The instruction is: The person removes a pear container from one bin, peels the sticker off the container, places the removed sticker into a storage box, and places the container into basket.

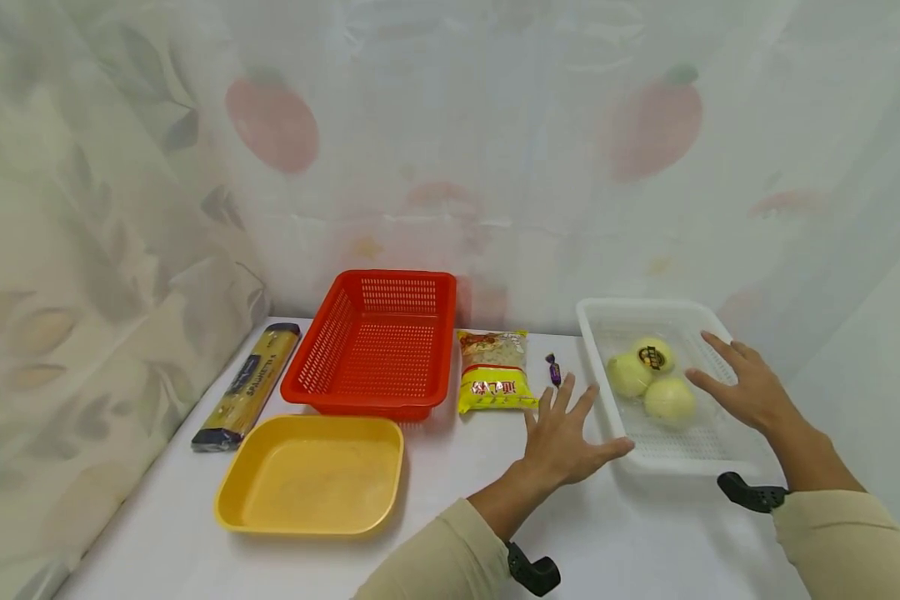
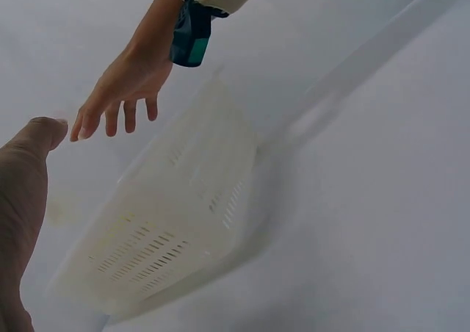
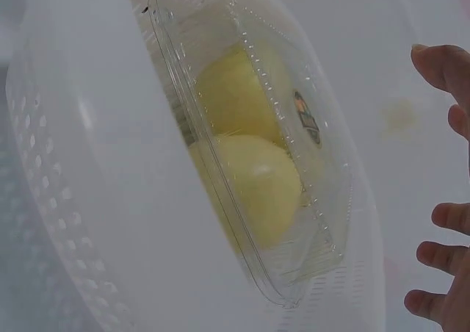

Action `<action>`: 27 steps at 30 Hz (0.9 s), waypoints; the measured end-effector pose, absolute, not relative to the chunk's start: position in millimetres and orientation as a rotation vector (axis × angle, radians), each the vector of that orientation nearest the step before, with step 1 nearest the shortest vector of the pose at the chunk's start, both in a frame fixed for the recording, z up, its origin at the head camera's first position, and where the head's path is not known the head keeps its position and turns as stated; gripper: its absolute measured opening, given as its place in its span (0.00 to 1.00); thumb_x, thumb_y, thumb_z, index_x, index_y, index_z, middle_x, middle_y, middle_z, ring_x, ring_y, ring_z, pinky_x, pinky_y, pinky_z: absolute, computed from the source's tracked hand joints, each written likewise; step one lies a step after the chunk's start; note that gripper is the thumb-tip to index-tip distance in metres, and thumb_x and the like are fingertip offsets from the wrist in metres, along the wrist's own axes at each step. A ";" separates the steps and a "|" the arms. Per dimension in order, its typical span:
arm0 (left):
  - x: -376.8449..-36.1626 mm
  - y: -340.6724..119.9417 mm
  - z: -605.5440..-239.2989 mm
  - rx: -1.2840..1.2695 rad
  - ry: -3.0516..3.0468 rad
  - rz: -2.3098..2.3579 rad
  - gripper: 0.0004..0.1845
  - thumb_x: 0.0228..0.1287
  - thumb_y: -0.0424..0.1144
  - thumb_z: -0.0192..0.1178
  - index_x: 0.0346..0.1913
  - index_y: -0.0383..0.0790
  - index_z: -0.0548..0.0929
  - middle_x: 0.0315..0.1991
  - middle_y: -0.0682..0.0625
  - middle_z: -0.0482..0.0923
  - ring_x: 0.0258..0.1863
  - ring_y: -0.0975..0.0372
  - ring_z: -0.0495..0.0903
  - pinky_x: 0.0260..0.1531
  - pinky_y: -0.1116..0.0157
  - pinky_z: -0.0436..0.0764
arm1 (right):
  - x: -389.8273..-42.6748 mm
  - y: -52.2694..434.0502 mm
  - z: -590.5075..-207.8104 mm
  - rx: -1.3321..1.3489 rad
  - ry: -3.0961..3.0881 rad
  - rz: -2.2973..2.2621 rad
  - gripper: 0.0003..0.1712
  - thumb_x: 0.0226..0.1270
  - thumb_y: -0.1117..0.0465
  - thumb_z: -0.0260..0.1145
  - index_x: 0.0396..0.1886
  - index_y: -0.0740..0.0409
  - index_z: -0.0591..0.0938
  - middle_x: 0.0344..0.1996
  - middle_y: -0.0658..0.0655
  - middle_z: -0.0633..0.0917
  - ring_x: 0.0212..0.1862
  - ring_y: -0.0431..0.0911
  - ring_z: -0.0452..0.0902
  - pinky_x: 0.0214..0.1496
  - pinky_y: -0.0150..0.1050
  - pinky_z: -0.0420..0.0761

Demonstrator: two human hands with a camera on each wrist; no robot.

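Note:
A white perforated basket stands at the right of the table. In it lies a clear plastic box with three pale yellow round pieces of produce and a dark label. My right hand is held over the basket's right side, fingers spread and holding nothing. With fingers also spread, my left hand hovers by the basket's near left side, thumb toward the rim. Just beyond its fingertips are a small purple-wrapped candy and a yellow food packet.
Left of the packet stands a red perforated basket, with a yellow tray in front of it. A spaghetti pack lies along the table's left side. Patterned curtains hang behind and at the left.

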State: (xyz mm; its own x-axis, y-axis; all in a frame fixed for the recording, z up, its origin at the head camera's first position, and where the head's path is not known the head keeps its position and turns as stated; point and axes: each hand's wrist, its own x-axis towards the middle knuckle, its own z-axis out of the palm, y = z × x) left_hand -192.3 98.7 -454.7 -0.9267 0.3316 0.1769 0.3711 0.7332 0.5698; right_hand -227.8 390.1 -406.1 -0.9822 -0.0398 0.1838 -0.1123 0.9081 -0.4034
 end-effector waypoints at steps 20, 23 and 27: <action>-196.2 129.9 -472.3 -0.629 -2.946 -0.921 0.47 0.51 0.79 0.49 0.74 0.68 0.57 0.76 0.58 0.43 0.72 0.50 0.50 0.61 0.36 0.55 | -240.0 398.9 -416.9 0.182 -2.910 0.748 0.45 0.70 0.42 0.57 0.76 0.59 0.53 0.66 0.79 0.57 0.65 0.77 0.49 0.53 0.78 0.52; -197.1 133.0 -475.3 -0.636 -2.954 -0.920 0.47 0.51 0.79 0.49 0.74 0.68 0.58 0.76 0.58 0.43 0.72 0.49 0.50 0.61 0.36 0.55 | -241.2 398.5 -417.8 0.166 -2.917 0.778 0.45 0.70 0.42 0.57 0.76 0.59 0.52 0.67 0.80 0.56 0.65 0.77 0.48 0.53 0.78 0.52; -196.6 135.6 -479.1 -0.632 -2.979 -0.908 0.47 0.50 0.79 0.49 0.74 0.69 0.57 0.76 0.58 0.43 0.72 0.49 0.51 0.61 0.38 0.56 | -242.6 397.9 -419.2 0.148 -2.928 0.801 0.45 0.70 0.41 0.57 0.76 0.60 0.53 0.67 0.80 0.56 0.65 0.77 0.48 0.54 0.77 0.52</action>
State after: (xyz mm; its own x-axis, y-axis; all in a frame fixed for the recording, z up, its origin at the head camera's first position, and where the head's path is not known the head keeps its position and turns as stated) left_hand -196.6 135.6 -479.1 -0.9202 0.3832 0.0795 0.3624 0.7578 0.5427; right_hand -242.6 397.9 -419.2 -0.9900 -0.0668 0.1244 -0.1208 0.8565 -0.5017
